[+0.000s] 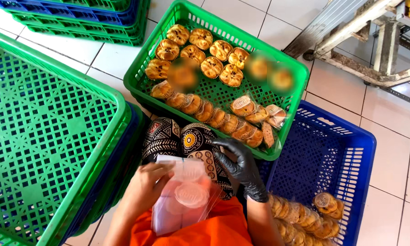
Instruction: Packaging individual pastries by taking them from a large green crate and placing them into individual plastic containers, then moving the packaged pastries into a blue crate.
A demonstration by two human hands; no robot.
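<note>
My left hand (146,182), bare, holds a stack of clear plastic bags (181,198) on my lap. My right hand (242,167) wears a black glove and touches the top of the same bags with its fingers spread. In front of my knees stands a green crate (290,111) with unwrapped round pastries (200,57) at its far side and wrapped pastries (223,119) in a row along its near side.
A blue crate (350,150) at my right holds wrapped pastries (305,216) in its near corner. An upturned green crate (41,136) on a stack fills the left. More stacked crates (77,18) stand far left. A metal rack's legs (378,50) are at the top right. White tiled floor around.
</note>
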